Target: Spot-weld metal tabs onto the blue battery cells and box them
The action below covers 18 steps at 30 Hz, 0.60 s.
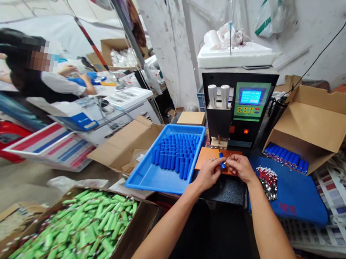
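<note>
My left hand (209, 172) is closed round a small blue cylindrical battery cell (222, 165), held over the orange work plate (204, 156). Close against its end, my right hand (241, 167) pinches something too small to make out, perhaps a metal tab or wire. Just beyond both hands, the thin electrodes (219, 141) of a black spot welder (216, 121) point down; its blue screen (250, 95) is lit. To the right lies a pile of red and white wire leads with metal tabs (268, 183) on a blue mat (301, 197).
Left of the welder, a blue tray (144, 181) holds many upright blue cells (172, 151). An open cardboard box (313, 122) at right contains a row of blue cells. Green-wrapped cells (83, 229) fill a box at lower left. Another person (49, 78) sits at far left.
</note>
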Each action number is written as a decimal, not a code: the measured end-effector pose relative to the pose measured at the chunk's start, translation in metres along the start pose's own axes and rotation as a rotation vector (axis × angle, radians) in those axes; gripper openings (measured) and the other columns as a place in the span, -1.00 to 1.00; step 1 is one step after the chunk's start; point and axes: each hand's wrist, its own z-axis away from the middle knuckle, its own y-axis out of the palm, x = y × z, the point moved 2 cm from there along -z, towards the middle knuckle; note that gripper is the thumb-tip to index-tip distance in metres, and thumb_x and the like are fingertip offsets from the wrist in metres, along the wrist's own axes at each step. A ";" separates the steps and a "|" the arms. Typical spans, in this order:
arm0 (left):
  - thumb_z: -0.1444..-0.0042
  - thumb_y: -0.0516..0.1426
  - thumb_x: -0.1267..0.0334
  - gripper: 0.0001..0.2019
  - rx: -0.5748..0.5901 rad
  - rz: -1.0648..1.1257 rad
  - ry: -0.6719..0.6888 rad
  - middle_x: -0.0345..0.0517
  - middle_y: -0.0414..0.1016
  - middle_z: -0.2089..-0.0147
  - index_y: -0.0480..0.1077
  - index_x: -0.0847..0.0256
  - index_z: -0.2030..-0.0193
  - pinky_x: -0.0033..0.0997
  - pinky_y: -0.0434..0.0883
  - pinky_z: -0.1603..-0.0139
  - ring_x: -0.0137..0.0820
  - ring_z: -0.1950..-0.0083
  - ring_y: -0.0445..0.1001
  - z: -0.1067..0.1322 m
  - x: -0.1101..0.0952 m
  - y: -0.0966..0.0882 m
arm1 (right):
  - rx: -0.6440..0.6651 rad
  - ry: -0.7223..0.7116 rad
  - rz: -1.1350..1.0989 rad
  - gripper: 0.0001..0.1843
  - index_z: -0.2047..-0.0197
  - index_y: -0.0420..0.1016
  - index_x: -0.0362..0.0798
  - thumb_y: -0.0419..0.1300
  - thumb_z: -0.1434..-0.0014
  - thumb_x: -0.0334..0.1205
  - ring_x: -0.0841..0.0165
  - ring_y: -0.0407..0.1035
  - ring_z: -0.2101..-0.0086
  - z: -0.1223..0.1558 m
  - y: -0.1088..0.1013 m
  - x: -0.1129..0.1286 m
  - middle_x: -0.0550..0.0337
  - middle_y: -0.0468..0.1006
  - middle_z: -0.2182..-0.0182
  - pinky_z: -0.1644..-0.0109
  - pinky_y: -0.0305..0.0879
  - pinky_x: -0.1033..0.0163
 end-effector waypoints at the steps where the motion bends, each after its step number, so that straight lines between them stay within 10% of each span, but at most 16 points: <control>1: -0.10 0.15 0.38 -0.63 -0.017 0.066 -0.036 -0.07 0.49 0.30 0.47 0.15 -0.08 -0.31 0.37 0.14 -0.32 0.28 0.42 0.000 0.001 -0.001 | -0.025 0.004 -0.012 -0.64 0.49 0.39 -0.09 0.36 0.07 0.02 0.54 0.10 0.67 0.000 0.001 0.001 0.31 0.36 0.66 0.61 -0.07 0.40; 12: -0.06 0.24 0.22 -0.84 -0.217 0.193 -0.218 -0.26 0.28 0.54 0.54 0.24 0.26 -0.51 0.17 0.44 -0.50 0.51 0.20 -0.012 -0.006 -0.005 | -0.330 0.006 -0.156 -0.67 0.58 0.33 -0.08 0.35 0.19 -0.06 0.56 0.10 0.66 -0.006 0.015 0.005 0.31 0.30 0.67 0.65 -0.11 0.43; 18: -0.10 0.18 0.21 -0.75 -0.118 0.345 -0.281 -0.12 0.54 0.34 0.53 0.26 0.12 -0.52 0.29 0.38 -0.48 0.44 0.38 -0.017 0.000 -0.001 | -0.393 -0.019 -0.210 -0.67 0.56 0.31 -0.07 0.35 0.22 -0.06 0.54 0.14 0.62 -0.010 0.025 0.004 0.30 0.32 0.64 0.64 -0.07 0.44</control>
